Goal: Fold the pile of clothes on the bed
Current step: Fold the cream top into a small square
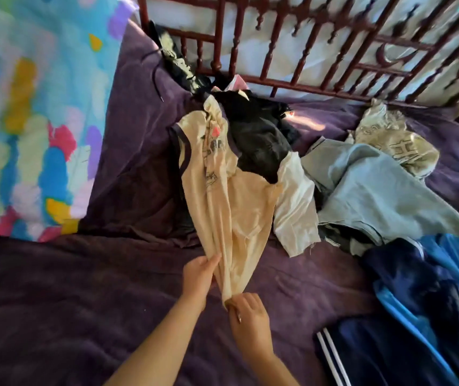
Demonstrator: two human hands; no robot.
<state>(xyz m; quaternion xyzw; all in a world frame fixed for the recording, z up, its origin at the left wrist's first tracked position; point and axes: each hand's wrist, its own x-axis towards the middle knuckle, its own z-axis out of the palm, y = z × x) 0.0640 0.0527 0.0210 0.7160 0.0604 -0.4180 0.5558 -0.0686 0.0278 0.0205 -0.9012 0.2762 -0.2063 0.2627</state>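
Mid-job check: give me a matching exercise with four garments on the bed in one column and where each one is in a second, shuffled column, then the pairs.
Garments:
1. cream sleeveless top
2. black garment
3. light blue garment
4. navy garment with white stripes

Places:
A. near right corner of the view
B. gripped by the left hand and right hand
C. behind the cream top, toward the wooden headboard
D. just right of the white cloth

Pairs: 1-B, 2-C, 3-D, 4-A
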